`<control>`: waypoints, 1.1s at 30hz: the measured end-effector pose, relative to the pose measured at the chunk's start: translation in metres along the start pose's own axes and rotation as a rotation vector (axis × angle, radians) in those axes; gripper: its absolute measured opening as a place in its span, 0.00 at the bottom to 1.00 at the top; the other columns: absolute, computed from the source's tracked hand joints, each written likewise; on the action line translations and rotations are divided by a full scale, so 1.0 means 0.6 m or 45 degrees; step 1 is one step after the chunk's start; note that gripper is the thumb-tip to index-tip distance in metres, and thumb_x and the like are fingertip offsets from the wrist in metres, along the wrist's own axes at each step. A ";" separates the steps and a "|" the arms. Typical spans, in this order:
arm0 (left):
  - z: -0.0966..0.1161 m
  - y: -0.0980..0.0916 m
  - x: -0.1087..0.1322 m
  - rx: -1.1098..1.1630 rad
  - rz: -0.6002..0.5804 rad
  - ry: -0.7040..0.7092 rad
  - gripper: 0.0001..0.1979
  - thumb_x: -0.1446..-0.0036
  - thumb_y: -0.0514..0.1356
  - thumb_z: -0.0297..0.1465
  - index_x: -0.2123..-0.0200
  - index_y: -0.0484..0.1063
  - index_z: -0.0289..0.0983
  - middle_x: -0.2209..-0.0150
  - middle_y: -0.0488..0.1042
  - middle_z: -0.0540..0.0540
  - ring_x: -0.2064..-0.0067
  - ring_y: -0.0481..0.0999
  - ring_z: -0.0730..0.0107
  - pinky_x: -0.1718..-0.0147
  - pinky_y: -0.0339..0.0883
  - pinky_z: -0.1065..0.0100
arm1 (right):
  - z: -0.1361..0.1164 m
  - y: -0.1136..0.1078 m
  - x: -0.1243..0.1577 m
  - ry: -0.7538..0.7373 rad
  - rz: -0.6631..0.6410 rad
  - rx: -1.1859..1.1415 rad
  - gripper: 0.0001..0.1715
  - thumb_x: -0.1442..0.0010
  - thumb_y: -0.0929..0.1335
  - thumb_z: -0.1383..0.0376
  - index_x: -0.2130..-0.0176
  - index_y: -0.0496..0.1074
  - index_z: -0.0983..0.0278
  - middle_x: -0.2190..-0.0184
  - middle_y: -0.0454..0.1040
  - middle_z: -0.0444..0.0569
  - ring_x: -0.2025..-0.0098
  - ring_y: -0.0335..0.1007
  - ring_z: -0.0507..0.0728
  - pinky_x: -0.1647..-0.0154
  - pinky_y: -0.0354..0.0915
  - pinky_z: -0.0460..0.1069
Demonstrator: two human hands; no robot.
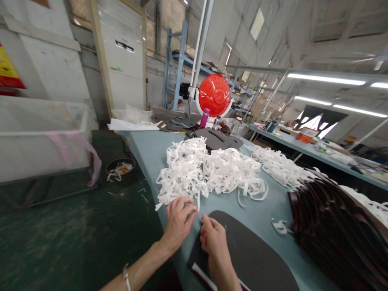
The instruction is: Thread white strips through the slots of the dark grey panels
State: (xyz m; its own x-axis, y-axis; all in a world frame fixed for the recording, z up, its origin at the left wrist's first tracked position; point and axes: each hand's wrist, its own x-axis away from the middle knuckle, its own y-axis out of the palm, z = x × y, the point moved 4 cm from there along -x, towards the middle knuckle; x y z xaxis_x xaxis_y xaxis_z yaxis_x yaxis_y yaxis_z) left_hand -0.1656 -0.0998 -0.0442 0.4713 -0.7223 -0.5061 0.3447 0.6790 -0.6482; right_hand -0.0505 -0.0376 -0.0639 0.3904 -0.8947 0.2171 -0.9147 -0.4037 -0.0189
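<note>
My left hand (179,220) is at the near edge of a heap of white fabric strips (184,171), its fingers bent and thumb apart from them; nothing plainly sits between them. One strip end hangs just beside its fingertips. My right hand (214,238) is closed in a pinch over the left edge of a dark grey rounded panel (251,250); whatever the pinch holds is too small or hidden to make out. A white strip (203,275) runs along the panel's near edge, partly covered by my right forearm.
More white strips (280,165) lie farther right on the blue table (145,147). A stack of dark brown pieces (336,230) fans out at right. Behind stand grey panels (215,139), a purple bottle (205,117) and a red fan (214,95). A scrap basket (120,166) sits on the floor.
</note>
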 end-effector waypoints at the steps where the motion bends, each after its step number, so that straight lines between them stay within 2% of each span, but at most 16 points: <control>1: 0.003 0.000 0.002 0.009 -0.015 -0.003 0.08 0.41 0.55 0.29 0.65 0.74 0.44 0.55 0.71 0.47 0.48 0.65 0.59 0.51 0.57 0.56 | -0.003 0.013 -0.013 0.101 -0.060 -0.147 0.23 0.53 0.71 0.47 0.74 0.69 0.64 0.85 0.56 0.36 0.86 0.46 0.45 0.87 0.40 0.42; 2: 0.005 -0.001 0.003 0.010 -0.027 0.003 0.08 0.41 0.55 0.29 0.65 0.74 0.44 0.55 0.71 0.46 0.48 0.65 0.58 0.51 0.57 0.56 | -0.006 0.024 -0.024 0.165 -0.116 -0.254 0.23 0.56 0.73 0.48 0.73 0.68 0.64 0.85 0.55 0.34 0.86 0.44 0.44 0.86 0.38 0.41; 4: 0.006 0.001 0.004 -0.014 -0.051 0.042 0.09 0.41 0.54 0.29 0.64 0.74 0.44 0.53 0.70 0.46 0.47 0.64 0.58 0.50 0.57 0.55 | -0.013 0.037 -0.039 0.162 -0.152 -0.355 0.24 0.59 0.74 0.50 0.73 0.68 0.64 0.85 0.54 0.34 0.84 0.44 0.44 0.85 0.38 0.41; 6: -0.005 0.006 -0.003 -0.093 -0.072 0.082 0.11 0.40 0.53 0.29 0.59 0.73 0.45 0.50 0.69 0.45 0.45 0.62 0.56 0.48 0.56 0.54 | -0.019 0.039 -0.042 0.102 -0.135 -0.409 0.22 0.59 0.75 0.51 0.75 0.67 0.64 0.84 0.55 0.35 0.82 0.46 0.45 0.83 0.43 0.41; 8: -0.029 0.010 -0.024 -0.218 -0.080 0.063 0.12 0.40 0.52 0.30 0.55 0.72 0.45 0.48 0.68 0.44 0.44 0.61 0.55 0.47 0.55 0.52 | -0.027 0.030 -0.032 0.044 -0.129 -0.459 0.20 0.57 0.74 0.53 0.75 0.67 0.64 0.81 0.60 0.38 0.79 0.51 0.46 0.80 0.50 0.42; 10: -0.060 0.011 -0.054 -0.331 -0.089 -0.022 0.12 0.40 0.52 0.31 0.56 0.72 0.44 0.48 0.68 0.43 0.44 0.62 0.54 0.48 0.55 0.52 | -0.036 0.006 -0.014 -0.009 -0.136 -0.491 0.17 0.55 0.74 0.55 0.73 0.69 0.64 0.75 0.66 0.42 0.75 0.56 0.47 0.74 0.55 0.43; 12: -0.082 0.007 -0.081 -0.381 -0.106 -0.098 0.11 0.40 0.52 0.31 0.59 0.73 0.43 0.50 0.70 0.44 0.46 0.64 0.55 0.49 0.55 0.53 | -0.046 -0.033 0.006 -0.096 -0.135 -0.468 0.16 0.52 0.73 0.55 0.71 0.70 0.64 0.71 0.69 0.44 0.71 0.60 0.49 0.69 0.58 0.44; 14: -0.085 -0.002 -0.092 -0.399 -0.103 -0.139 0.11 0.40 0.52 0.31 0.58 0.72 0.42 0.51 0.70 0.43 0.47 0.64 0.55 0.50 0.56 0.53 | -0.051 -0.085 0.024 -0.188 -0.105 -0.391 0.16 0.48 0.71 0.54 0.74 0.68 0.64 0.74 0.68 0.43 0.69 0.61 0.50 0.66 0.59 0.45; 17: -0.049 -0.015 -0.065 -0.331 -0.122 -0.051 0.12 0.41 0.53 0.33 0.54 0.69 0.41 0.50 0.68 0.42 0.47 0.64 0.54 0.51 0.57 0.54 | -0.038 -0.170 0.047 -0.172 0.013 -0.241 0.20 0.46 0.70 0.51 0.75 0.64 0.62 0.82 0.58 0.37 0.78 0.54 0.48 0.75 0.54 0.44; 19: -0.011 -0.007 -0.030 -0.159 -0.329 0.163 0.14 0.42 0.56 0.35 0.52 0.67 0.43 0.49 0.68 0.44 0.46 0.63 0.56 0.50 0.57 0.56 | -0.018 -0.221 0.065 -0.062 0.084 -0.174 0.21 0.48 0.71 0.49 0.73 0.64 0.62 0.84 0.50 0.33 0.82 0.42 0.46 0.81 0.43 0.44; 21: 0.018 0.006 0.002 0.005 -0.595 0.347 0.15 0.44 0.58 0.35 0.52 0.67 0.45 0.49 0.68 0.47 0.45 0.63 0.59 0.49 0.56 0.58 | 0.001 -0.260 0.087 0.045 0.118 -0.146 0.22 0.49 0.71 0.48 0.71 0.64 0.62 0.84 0.45 0.32 0.82 0.35 0.45 0.82 0.36 0.44; 23: 0.028 0.018 0.011 0.022 -0.695 0.354 0.13 0.45 0.59 0.33 0.55 0.69 0.45 0.50 0.70 0.48 0.46 0.64 0.60 0.49 0.55 0.57 | 0.016 -0.283 0.110 0.122 0.132 -0.128 0.23 0.50 0.70 0.46 0.69 0.65 0.62 0.84 0.42 0.31 0.82 0.32 0.45 0.82 0.35 0.44; 26: 0.048 0.028 -0.006 -0.062 -0.565 0.256 0.11 0.44 0.56 0.27 0.58 0.70 0.43 0.52 0.72 0.47 0.46 0.65 0.59 0.48 0.52 0.55 | 0.023 -0.282 0.132 0.155 0.142 -0.002 0.25 0.51 0.70 0.44 0.69 0.67 0.62 0.86 0.42 0.31 0.83 0.33 0.45 0.83 0.35 0.44; 28: 0.090 0.033 -0.007 0.027 -0.559 0.352 0.12 0.42 0.54 0.27 0.54 0.68 0.43 0.50 0.71 0.46 0.43 0.63 0.61 0.45 0.49 0.56 | 0.015 -0.255 0.136 0.084 0.108 0.148 0.23 0.50 0.69 0.46 0.72 0.69 0.63 0.86 0.47 0.33 0.83 0.39 0.46 0.83 0.39 0.44; 31: 0.169 0.041 0.021 0.308 -0.826 0.642 0.14 0.37 0.52 0.33 0.49 0.65 0.44 0.49 0.71 0.48 0.43 0.64 0.66 0.43 0.47 0.60 | -0.007 -0.204 0.138 -0.165 0.035 0.317 0.17 0.46 0.67 0.52 0.74 0.71 0.64 0.81 0.61 0.40 0.77 0.54 0.49 0.77 0.51 0.44; 33: 0.192 0.043 0.037 0.361 -1.000 0.684 0.12 0.35 0.48 0.36 0.54 0.68 0.43 0.56 0.74 0.50 0.51 0.69 0.68 0.45 0.50 0.62 | -0.010 -0.188 0.143 -0.226 0.090 0.414 0.16 0.44 0.65 0.54 0.74 0.71 0.64 0.80 0.63 0.41 0.74 0.57 0.50 0.74 0.54 0.44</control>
State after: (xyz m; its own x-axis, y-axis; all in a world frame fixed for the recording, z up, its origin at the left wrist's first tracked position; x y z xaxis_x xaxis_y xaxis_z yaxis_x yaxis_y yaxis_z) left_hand -0.0529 -0.0831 -0.0064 -0.3804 -0.8963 -0.2277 0.6160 -0.0619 -0.7853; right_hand 0.0858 -0.0677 -0.0372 0.3660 -0.9301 0.0319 -0.8700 -0.3541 -0.3430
